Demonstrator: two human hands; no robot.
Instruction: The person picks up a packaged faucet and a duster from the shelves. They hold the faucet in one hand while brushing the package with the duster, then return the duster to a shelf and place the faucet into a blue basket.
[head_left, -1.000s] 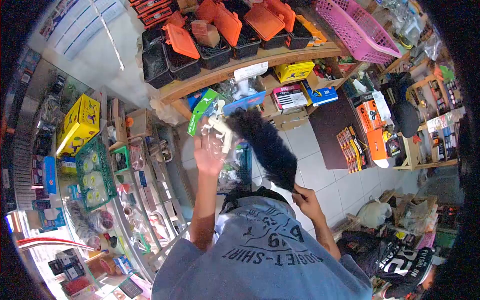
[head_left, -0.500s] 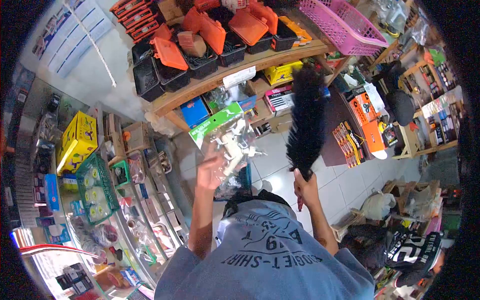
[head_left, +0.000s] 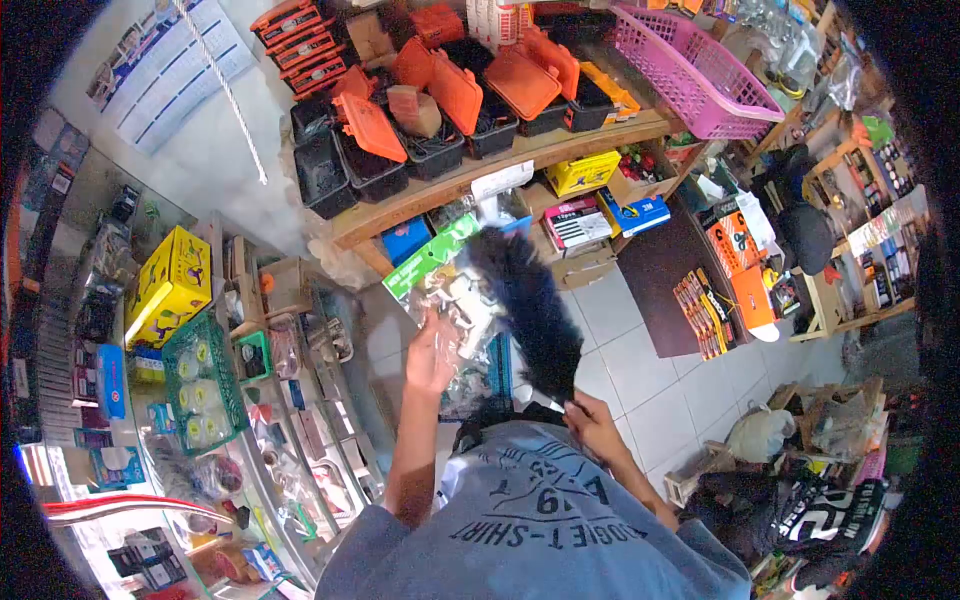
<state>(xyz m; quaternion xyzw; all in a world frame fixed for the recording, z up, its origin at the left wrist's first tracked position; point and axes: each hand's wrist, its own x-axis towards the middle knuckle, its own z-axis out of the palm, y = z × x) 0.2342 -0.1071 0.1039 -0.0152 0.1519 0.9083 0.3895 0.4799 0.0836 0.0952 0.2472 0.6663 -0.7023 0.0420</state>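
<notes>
My left hand (head_left: 430, 355) is closed on a clear plastic packet (head_left: 468, 312) with a green header and cream-white fittings inside, held up in front of me. In my right hand (head_left: 598, 425) is the handle of a black feather duster (head_left: 540, 325), gripped close below the feathers. The duster leans up and to the left, its feathered top overlapping the right side of the packet in this view.
Ahead, a wooden shelf (head_left: 420, 203) carries black bins with orange lids (head_left: 455, 90) and a pink basket (head_left: 690, 75). Beneath it sit small boxes, including a yellow one (head_left: 583, 172). On the left, a glass case holds a green basket (head_left: 205, 385) and a yellow box (head_left: 170, 285).
The feather duster has swung left and down from an upright position to the packet's right side. My right hand moved lower and slightly left; the packet stays held in my left hand.
</notes>
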